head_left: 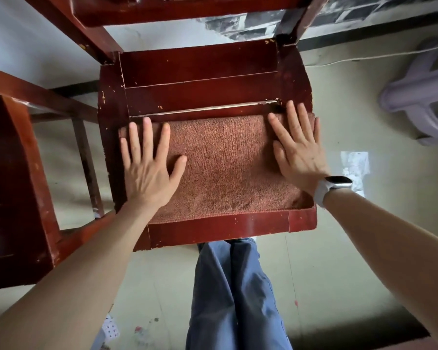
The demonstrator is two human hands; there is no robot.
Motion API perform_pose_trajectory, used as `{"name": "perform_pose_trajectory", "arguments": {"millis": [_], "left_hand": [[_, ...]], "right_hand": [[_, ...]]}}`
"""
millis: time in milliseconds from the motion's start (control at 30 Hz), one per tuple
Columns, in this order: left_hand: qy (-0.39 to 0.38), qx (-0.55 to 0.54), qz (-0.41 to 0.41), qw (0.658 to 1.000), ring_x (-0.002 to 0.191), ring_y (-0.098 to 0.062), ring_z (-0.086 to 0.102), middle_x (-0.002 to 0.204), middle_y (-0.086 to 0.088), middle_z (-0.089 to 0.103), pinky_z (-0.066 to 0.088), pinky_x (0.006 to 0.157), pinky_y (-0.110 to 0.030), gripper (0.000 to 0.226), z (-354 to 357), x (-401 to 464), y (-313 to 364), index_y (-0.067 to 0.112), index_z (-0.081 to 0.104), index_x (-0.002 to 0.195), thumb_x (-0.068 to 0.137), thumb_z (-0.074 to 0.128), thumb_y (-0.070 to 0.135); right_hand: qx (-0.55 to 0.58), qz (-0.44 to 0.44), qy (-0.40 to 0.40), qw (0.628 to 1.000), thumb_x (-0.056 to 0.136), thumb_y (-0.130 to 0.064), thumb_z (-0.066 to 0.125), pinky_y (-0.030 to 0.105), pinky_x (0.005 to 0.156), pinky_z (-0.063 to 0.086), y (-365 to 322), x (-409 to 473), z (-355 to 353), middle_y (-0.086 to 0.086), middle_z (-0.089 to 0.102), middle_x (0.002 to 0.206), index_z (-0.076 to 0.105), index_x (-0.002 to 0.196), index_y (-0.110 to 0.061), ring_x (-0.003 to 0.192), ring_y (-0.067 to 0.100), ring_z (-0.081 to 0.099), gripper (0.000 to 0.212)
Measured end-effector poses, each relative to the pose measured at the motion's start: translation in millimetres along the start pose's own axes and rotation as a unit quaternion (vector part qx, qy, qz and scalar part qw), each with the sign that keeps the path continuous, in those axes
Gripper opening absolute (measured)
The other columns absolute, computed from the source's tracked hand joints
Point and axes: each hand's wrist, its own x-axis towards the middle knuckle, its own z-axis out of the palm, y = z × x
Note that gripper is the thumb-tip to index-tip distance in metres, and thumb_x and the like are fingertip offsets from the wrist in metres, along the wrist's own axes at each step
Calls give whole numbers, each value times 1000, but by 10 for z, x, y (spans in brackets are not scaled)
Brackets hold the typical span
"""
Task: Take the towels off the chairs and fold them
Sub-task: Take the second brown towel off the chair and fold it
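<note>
Folded rust towel (225,170) flat on red chair seat (200,79); left hand (149,170) at 9 o'clock, right hand (299,157) at 3 o'clock, both grips wide, palms pressing towel

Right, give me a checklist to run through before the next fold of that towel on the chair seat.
1. Towel lies flat on the chair seat: ok.
2. Left hand pressed flat on the towel's left end: ok.
3. Right hand flat on its right end: ok, though the fingertips reach past the far edge.
4. Near edge inside the seat's front rail: ok.
5. Right end square: not ok, the near corner looks rumpled.
6. Number of layers already folded: cannot tell.
</note>
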Motion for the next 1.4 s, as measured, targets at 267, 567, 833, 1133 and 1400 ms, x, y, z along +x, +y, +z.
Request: {"name": "perform_pose_trajectory", "arguments": {"millis": [267,567,833,1133,1400], "left_hand": [[-9,-47,-33,998,142,-36,6,154,-18,11,6,113,-56,61,32,-619,320,21,15,146,90,29,40],[-48,10,-73,996,137,-43,23,150,-22,25,21,106,-62,56,128,-730,368,18,27,143,91,31,38],[-45,-34,-66,996,135,-43,28,148,-19,31,26,104,-62,54,11,-710,337,19,38,138,87,50,32],[-22,-496,-221,839,121,-15,49,129,-1,55,37,104,-31,29,-501,-697,262,15,57,119,91,53,21],[-79,-834,-391,381,107,-25,59,111,-11,63,46,89,-39,46,-602,-815,104,10,56,112,96,31,45]], "right_hand": [[214,303,145,917,86,-7,52,41,97,38,-77,-468,-109,24,50,114,54,109,3,107,39,49,24],[201,436,-20,877,76,-8,46,36,70,33,-100,-329,-137,18,55,86,53,67,-4,88,37,49,12],[307,452,-39,837,77,-9,52,29,59,35,-186,-390,-487,5,44,59,58,77,-11,63,24,43,6],[451,253,-93,851,87,-5,51,16,52,40,-709,-286,-1116,-4,48,66,52,68,-19,55,6,48,23],[454,174,-269,832,90,-10,53,27,70,58,-1934,-43,-873,1,58,79,58,101,-8,67,14,60,12]]}}
